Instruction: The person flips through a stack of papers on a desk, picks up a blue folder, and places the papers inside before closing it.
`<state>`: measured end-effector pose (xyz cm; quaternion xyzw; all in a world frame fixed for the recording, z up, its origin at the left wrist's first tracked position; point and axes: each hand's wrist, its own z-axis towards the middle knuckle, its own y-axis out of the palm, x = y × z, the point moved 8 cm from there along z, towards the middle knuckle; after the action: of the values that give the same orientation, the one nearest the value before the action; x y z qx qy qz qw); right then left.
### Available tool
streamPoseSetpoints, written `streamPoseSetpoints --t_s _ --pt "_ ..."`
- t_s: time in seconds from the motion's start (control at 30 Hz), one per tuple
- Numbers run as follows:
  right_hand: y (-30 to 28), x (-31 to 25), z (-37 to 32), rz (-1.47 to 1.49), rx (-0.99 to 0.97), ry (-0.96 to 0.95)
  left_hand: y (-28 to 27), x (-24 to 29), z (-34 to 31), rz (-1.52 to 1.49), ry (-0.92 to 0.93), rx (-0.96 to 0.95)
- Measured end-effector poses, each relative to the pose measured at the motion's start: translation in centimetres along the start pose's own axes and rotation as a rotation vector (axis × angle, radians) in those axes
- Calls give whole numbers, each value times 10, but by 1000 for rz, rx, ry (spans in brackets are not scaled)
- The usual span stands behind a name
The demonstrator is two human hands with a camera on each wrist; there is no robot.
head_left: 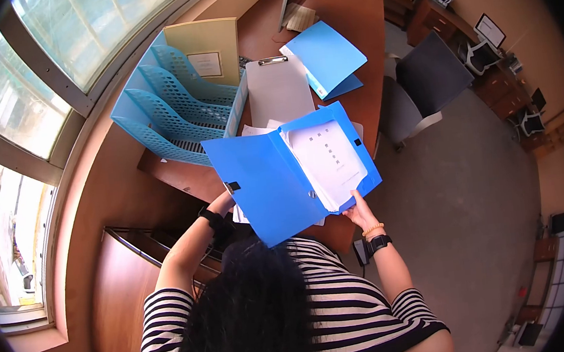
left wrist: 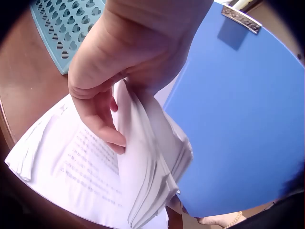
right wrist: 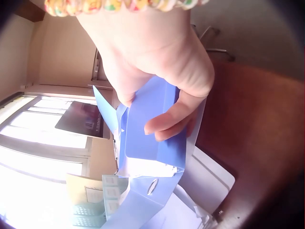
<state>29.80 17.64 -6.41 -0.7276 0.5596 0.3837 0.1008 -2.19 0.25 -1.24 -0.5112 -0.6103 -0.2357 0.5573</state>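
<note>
An opened blue file box point(head_left: 262, 184) is held up over the desk, its cover swung out to the left. Inside lies a stack of white paper point(head_left: 324, 158) with a printed top sheet. My right hand point(head_left: 361, 212) grips the box's lower right end; the right wrist view has the thumb on one face and the fingers point(right wrist: 167, 124) curled on the other. Behind the cover, my left hand point(left wrist: 138, 57) pinches a folded-over sheaf of papers point(left wrist: 147, 167), above more printed sheets point(left wrist: 86, 167). The cover mostly hides this hand in the head view.
A light-blue perforated file rack point(head_left: 187, 107) stands on the desk at the left, by the window. Behind the box lie a clipboard point(head_left: 280, 88) and a light-blue folder point(head_left: 328, 56). An office chair point(head_left: 422, 81) is at the right.
</note>
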Motion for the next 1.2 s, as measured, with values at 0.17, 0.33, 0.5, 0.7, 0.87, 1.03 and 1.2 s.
streamPoseSetpoints --t_s 0.17,0.33,0.5,0.7,0.87,1.03,1.2 --pt "10 -2 9 38 -51 31 4 25 15 -91 10 -13" --pt "16 -1 14 52 -57 80 -18 34 8 -182 -39 -31" --pt "24 6 19 80 -28 81 -79 58 -23 -60 84 79" --pt "31 21 27 78 -37 156 -173 109 -93 -234 162 364" --pt "38 30 28 19 -112 192 -224 136 -145 -219 232 560" --pt "40 30 7 -256 -201 356 -239 154 -169 -287 217 623" --pt "57 3 -10 -742 -309 206 -206 167 -157 -410 111 653"
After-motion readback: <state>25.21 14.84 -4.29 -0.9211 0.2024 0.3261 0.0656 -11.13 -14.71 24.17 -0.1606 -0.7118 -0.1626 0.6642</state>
